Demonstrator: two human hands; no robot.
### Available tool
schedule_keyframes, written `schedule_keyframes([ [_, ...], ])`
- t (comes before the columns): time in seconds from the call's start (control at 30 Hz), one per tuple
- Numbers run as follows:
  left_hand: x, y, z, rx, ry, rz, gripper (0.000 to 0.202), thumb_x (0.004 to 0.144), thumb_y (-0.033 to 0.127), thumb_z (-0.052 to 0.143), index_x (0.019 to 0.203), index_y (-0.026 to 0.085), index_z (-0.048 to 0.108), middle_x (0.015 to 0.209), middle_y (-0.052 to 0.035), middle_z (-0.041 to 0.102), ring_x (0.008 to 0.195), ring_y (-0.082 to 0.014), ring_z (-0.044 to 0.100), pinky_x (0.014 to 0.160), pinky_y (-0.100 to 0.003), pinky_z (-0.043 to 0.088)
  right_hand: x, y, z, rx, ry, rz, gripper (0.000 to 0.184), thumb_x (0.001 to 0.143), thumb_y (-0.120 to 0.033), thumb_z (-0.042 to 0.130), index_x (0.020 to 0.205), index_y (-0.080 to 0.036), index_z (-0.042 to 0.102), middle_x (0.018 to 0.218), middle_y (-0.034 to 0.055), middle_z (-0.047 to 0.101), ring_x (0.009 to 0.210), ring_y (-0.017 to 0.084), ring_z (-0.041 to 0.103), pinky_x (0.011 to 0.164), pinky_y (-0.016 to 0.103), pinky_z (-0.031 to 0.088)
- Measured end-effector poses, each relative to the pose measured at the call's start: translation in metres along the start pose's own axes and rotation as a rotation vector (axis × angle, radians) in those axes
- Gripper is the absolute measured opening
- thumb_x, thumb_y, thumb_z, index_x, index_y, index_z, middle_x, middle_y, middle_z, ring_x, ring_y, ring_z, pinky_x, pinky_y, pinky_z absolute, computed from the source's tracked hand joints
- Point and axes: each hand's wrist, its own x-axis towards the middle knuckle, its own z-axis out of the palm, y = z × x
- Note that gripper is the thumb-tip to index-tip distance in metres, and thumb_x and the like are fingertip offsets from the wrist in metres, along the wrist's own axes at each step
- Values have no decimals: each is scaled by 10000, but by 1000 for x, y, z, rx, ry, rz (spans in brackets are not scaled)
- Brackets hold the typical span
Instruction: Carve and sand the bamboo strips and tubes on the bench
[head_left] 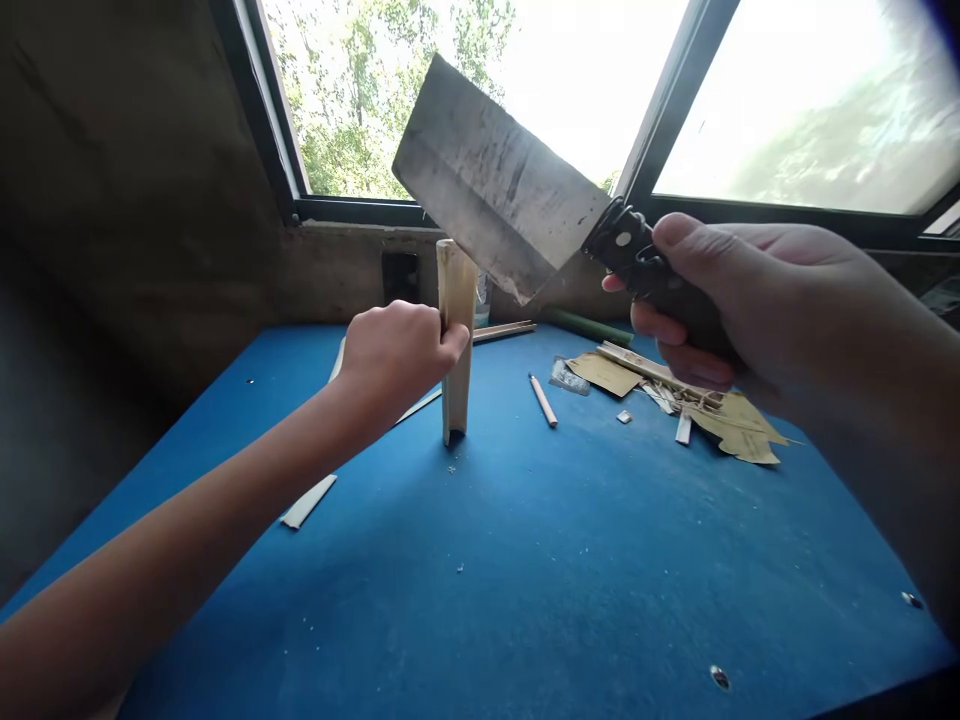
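Working from afar, I am holding an upright bamboo piece (456, 385) on end on a blue table (525, 560), my left hand (401, 345) wrapping it just above mid-height, fingers curled tight and thumb across the front, probably for steadiness while leaving the top free. Above and to the right of the bamboo piece, my right hand (739, 290) is gripping a cleaver (510, 185), fingers closing firmly around its dark handle; the bevelled edge is facing down toward the bamboo's upper end, seemingly so that the two are lining up. A pencil-like stick (544, 402) is lying to the right of the bamboo piece, and brown paper (604, 374) with wood scraps is sitting farther right, apparently out of the way. The blade is covering a corner of the bamboo's top, and I am not able to tell whether they are touching. My left fingertips are hiding behind the bamboo piece, my left forearm is running out of frame, and something translucent behind the bamboo is showing too little to identify.
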Motion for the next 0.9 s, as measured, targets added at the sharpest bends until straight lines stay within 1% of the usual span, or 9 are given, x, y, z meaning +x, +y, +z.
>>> schedule_keyframes([
  [0.1,0,2,-1,13,-2,-7,572,1011,521,398,605,193,632,618,-77,635,514,-184,547,521,-307,373,-1,-3,-3,-61,-18,-73,496,1092,-508,549,722,-203,672,559,-6,604,326,64,473,304,206,359],
  [0.2,0,6,-3,21,-8,-12,572,1014,514,408,590,192,617,609,-75,620,510,-183,540,527,-308,381,-4,-8,-5,-167,-22,-156,523,1098,-504,545,692,-201,673,557,-7,633,325,56,495,324,190,388],
  [0.3,-1,11,-5,20,-19,-17,577,1017,502,418,562,191,590,583,-71,590,495,-180,531,529,-311,381,-8,-15,-5,-233,-44,-177,585,1120,-491,503,642,-188,651,474,-26,591,308,29,494,363,156,382],
  [0.37,-1,15,-6,15,-25,-21,581,1021,499,415,560,191,589,571,-69,571,489,-187,533,536,-322,387,-12,-18,-4,-244,-59,-170,606,1128,-489,476,630,-182,632,454,-36,574,306,16,492,379,142,383],
  [0.47,-1,20,-7,6,-31,-26,581,1023,506,406,580,190,608,572,-71,563,495,-201,546,550,-339,406,-19,-19,-7,-247,-32,-166,558,1122,-485,489,683,-189,666,482,-46,589,309,16,493,357,132,369],
  [0.53,-1,22,-8,3,-35,-31,567,1020,498,405,603,188,631,582,-78,571,523,-215,570,568,-345,422,-22,-18,-12,-262,-21,-168,550,1118,-481,505,684,-193,680,475,-45,590,297,21,491,337,126,367],
  [0.63,-3,24,-10,8,-34,-38,538,1018,472,403,648,188,672,601,-89,586,588,-242,612,607,-355,445,-24,-17,-21,-303,-44,-157,600,1122,-499,498,633,-193,664,440,-36,579,278,33,494,318,123,384],
  [0.77,-5,25,-10,19,-19,-34,555,1031,473,383,668,186,688,596,-87,573,598,-252,612,622,-371,458,-23,-24,-24,-373,-48,-101,654,1109,-583,489,595,-208,642,415,-10,561,268,74,486,284,182,372],
  [0.9,-3,24,-5,25,21,-28,540,1025,434,386,648,170,668,587,-88,553,598,-253,609,635,-377,465,-18,-38,-16,-523,1,-10,699,1106,-638,433,581,-214,615,401,8,539,290,99,471,338,270,372],
])
